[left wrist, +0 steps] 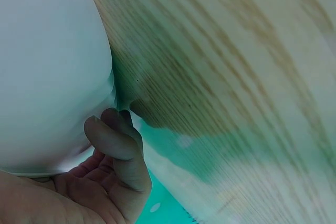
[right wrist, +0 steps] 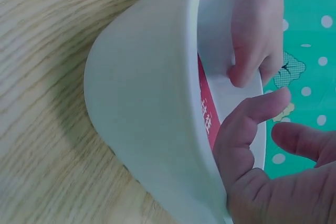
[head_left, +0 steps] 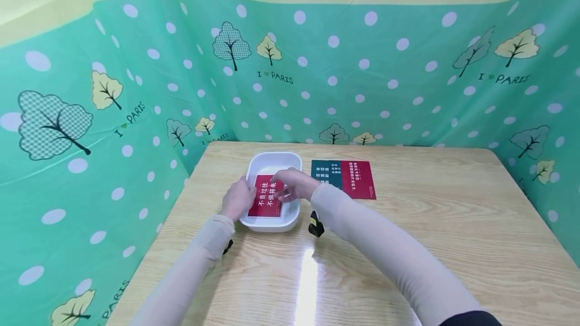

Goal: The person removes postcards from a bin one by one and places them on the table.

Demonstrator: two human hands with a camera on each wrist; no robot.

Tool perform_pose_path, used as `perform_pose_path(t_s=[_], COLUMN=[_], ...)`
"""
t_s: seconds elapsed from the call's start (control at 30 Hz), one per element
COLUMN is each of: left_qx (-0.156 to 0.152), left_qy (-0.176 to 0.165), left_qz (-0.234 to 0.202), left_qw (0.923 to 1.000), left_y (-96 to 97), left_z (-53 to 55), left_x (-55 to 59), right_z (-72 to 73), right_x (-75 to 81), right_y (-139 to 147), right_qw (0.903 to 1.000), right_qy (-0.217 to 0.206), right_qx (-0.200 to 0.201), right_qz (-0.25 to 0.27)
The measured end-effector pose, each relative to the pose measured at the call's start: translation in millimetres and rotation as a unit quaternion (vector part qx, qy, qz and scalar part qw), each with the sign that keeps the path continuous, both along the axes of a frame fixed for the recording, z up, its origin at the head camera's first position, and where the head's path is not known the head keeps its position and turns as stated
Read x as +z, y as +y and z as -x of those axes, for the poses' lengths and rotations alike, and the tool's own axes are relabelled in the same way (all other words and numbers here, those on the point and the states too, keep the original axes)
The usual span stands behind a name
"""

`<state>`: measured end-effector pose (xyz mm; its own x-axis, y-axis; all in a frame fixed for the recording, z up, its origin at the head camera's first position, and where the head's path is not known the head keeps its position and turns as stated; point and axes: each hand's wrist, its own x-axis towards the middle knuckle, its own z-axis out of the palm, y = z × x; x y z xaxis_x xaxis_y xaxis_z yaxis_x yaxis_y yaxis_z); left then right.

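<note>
A white plastic basin [head_left: 293, 215] stands at the left part of the table. In it lies a red card [head_left: 265, 202] with white writing, also seen in the right wrist view as a red card [right wrist: 206, 106] behind the near wall. My left hand [head_left: 238, 199] grips the basin's left rim, thumb inside; the left wrist view shows that hand's curled fingers [left wrist: 113, 140] along the outer wall. Over the basin's right side reaches my right hand [head_left: 293, 183], fingers loosely bent above the card. Nothing shows between the thumb and fingers of the right hand [right wrist: 252, 150].
Right of the basin lie dark green cards [head_left: 320, 169] and another red card [head_left: 360, 180], overlapping, partly behind the right forearm. The wooden table [head_left: 453, 225] extends to the right. A green patterned curtain [head_left: 344, 79] hangs behind and on both sides.
</note>
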<state>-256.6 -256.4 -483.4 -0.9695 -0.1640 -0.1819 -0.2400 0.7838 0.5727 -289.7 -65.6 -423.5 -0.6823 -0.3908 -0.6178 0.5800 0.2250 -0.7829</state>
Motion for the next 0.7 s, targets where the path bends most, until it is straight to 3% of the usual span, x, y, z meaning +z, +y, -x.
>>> perform_pose_path(t_s=[0.7], left_qx=[-0.002], left_qy=[0.004], left_qz=[0.003], left_qw=[1.0], left_y=[-0.5], left_z=[-1.4], left_x=[-1.3], right_z=[-4.6], right_x=[1.8], right_y=[0.1], right_qw=[0.9995], right_qy=[0.021], right_qx=[-0.023], right_qz=[0.01])
